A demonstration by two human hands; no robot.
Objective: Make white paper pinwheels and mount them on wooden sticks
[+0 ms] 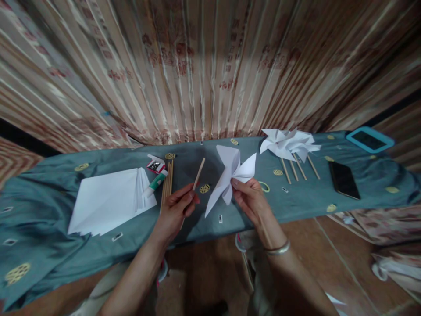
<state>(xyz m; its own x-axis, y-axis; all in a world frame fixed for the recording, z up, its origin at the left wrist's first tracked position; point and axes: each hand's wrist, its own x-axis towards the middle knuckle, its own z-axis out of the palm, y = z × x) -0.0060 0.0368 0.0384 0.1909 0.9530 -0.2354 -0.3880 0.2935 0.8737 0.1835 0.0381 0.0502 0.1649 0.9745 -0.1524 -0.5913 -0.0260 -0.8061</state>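
Note:
My left hand [179, 204] grips a thin wooden stick [199, 172] between thumb and fingers, its tip tilted up and away. In my right hand [249, 196] is a white paper pinwheel [226, 173], pinched at its centre with the blades fanned out. Stick and pinwheel are apart, a short gap between them. Beside my left hand lies a bundle of wooden sticks [168, 177], partly hidden by the hand. Several finished-looking pinwheels on sticks [289, 144] are heaped at the far right of my right hand.
To the left rests a stack of white paper sheets [105, 199], with a glue stick [156, 183] and a small red-and-white packet [155, 165]. On the right are a black phone [344, 180], a blue-framed device [370, 139] and a pale green ring [264, 187]. A patterned curtain [184, 66] hangs behind the cloth-covered table [305, 193].

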